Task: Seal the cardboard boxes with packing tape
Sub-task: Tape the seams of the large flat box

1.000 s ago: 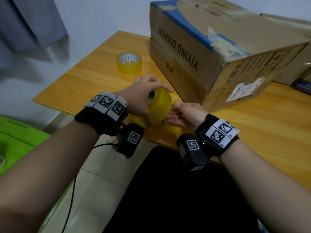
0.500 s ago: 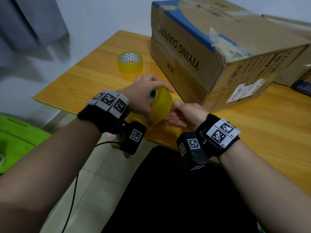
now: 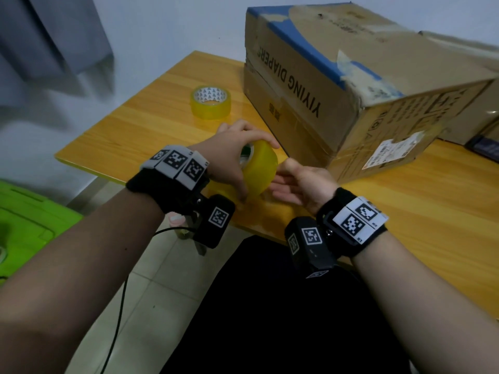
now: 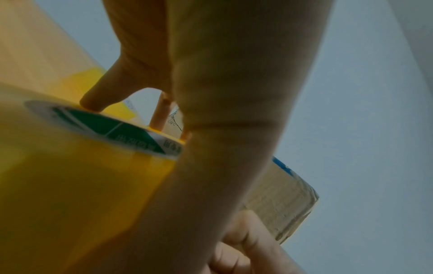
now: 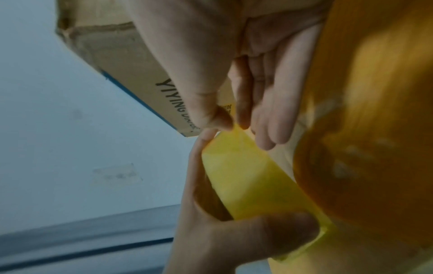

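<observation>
Grip: left hand (image 3: 231, 155) curled round tape roll (image 3: 260, 172), right hand (image 3: 302, 182) pinching tape end at 3 o'clock; film likely thin, sticky, so hold edge w/ fingertips.

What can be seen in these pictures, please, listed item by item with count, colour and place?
Tape roll in hand: one, yellow, above the table's near edge.
Spare tape roll: one, yellow, flat on the table, left of the box.
Cardboard box: one, brown with blue stripe, on the table.
Table: one, wooden.
Crate: one, green, floor at left.
Left hand: grips the held roll.
Right hand: pinches the tape's loose end.
</observation>
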